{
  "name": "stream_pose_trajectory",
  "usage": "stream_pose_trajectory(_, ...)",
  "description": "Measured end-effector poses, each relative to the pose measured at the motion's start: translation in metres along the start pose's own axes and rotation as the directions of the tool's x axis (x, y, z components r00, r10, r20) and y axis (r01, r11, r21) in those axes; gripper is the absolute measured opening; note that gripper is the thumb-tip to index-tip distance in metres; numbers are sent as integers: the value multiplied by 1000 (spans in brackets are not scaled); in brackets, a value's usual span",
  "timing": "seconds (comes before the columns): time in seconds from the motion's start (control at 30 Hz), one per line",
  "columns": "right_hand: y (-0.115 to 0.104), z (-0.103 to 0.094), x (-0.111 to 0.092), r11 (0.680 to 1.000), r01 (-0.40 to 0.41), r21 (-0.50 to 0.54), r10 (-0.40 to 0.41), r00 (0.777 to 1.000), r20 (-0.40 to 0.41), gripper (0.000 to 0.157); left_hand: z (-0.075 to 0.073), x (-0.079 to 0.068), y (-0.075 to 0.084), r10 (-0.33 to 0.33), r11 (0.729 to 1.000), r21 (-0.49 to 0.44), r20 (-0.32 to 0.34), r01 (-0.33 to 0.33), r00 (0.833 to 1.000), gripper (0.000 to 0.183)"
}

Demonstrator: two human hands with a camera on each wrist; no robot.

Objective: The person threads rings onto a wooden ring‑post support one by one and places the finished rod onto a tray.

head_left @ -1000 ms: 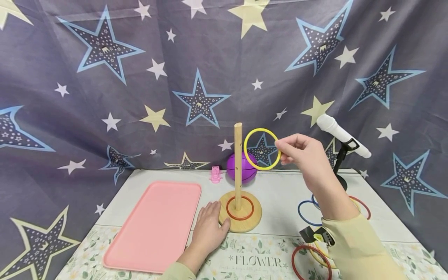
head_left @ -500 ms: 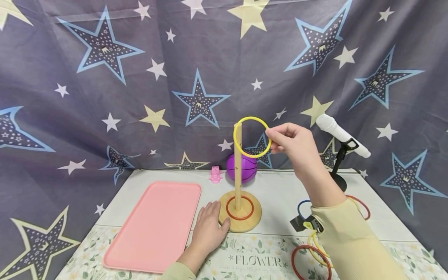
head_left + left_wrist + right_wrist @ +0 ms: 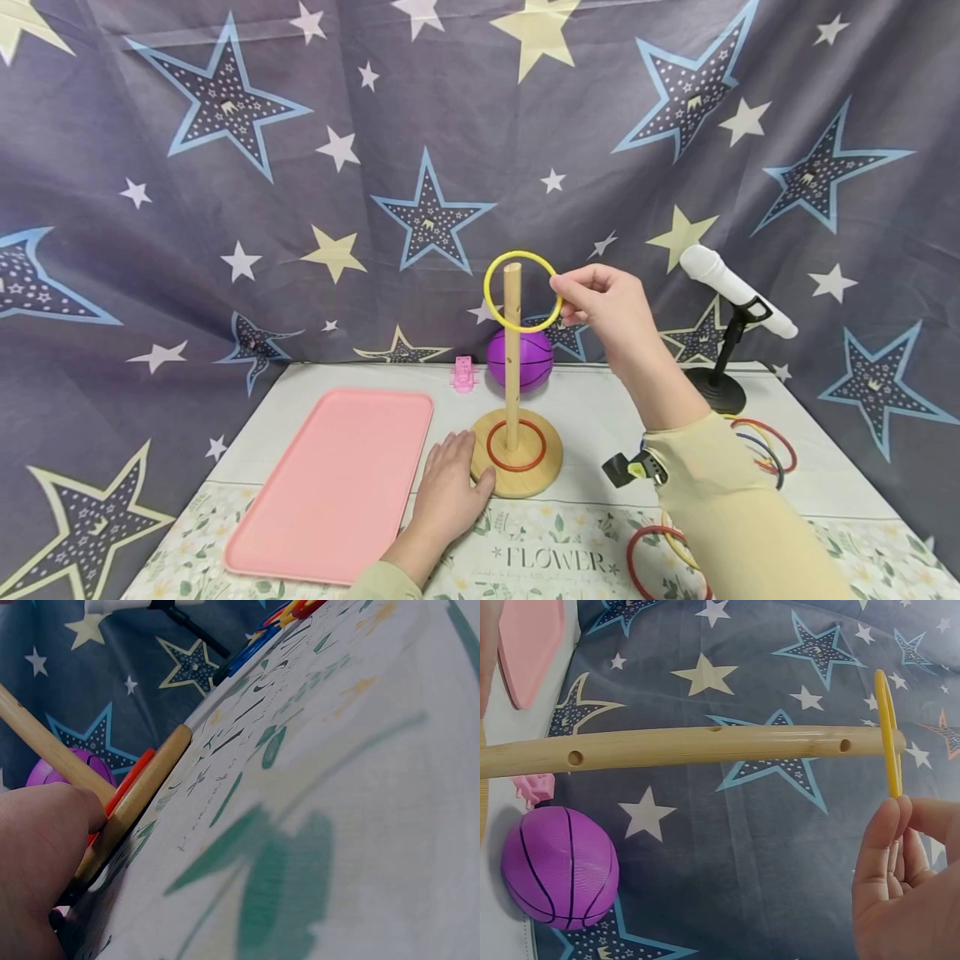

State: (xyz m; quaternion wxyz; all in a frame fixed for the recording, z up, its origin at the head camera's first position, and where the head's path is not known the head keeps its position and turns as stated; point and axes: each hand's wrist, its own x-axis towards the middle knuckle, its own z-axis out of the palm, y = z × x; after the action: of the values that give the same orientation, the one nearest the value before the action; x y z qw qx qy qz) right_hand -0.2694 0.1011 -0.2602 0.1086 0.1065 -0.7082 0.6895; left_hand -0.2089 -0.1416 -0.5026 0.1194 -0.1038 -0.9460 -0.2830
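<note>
Pink tray (image 3: 330, 487), far left, lies flat on the bench (image 3: 592, 408), to one side of the handling. Next, left hand (image 3: 448, 492): grip loose and wide, fingers extended at the left edge of the base of the wooden stand (image 3: 512, 383), thumb at its rim; I read this as ballast against tipping, the post being tall. Small pink toy (image 3: 464, 375) at the back, touching neither hand. Stand upright; red ring (image 3: 517, 470) flat on the base, around the post's foot. Purple ball (image 3: 536, 367) behind the post, seemingly out of the way. Yellow ring (image 3: 889, 735): level with the post's tip; I cannot settle whether the tip is through it. Right hand (image 3: 611, 308): grip narrow, thumb and forefinger pinching only the yellow ring's right rim, which, I judge, leaves the hole unobstructed. Further right, loose rings (image 3: 795, 457) on the bench, partly hidden by the sleeve (image 3: 750, 508), probably within easy reach. White microphone (image 3: 738, 292) on its black mount, rear right, untouched.
</note>
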Motion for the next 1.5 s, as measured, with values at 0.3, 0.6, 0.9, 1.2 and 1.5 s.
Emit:
stream_pose_trajectory(0.3, 17, 5, 1, 999, -53, 6, 53, 999, 9, 23, 0, 0, 0, -6, 1000, -6, 5, 6, 1000, 68)
stream_pose_trajectory(0.6, 36, 9, -2, 995, -104, 2, 104, 994, 14, 21, -1, 0, 0, -2, 1000, -8, -2, 2, 1000, 68)
stream_pose_trajectory(0.9, 56, 13, -7, 984, -176, -18, 177, 984, 27, 23, -2, -1, 0, -2, 1000, -3, 3, 2, 1000, 68)
stream_pose_trajectory(1.2, 76, 16, -11, 979, -200, -32, 201, 979, 24, 18, -2, 0, 1, 1, 1000, 0, 2, -1, 1000, 68)
stream_pose_trajectory(1.5, 95, 19, -20, 974, -215, -77, 219, 975, 43, 15, -2, -1, 1, -1, 1000, 0, 5, 1, 1000, 68)
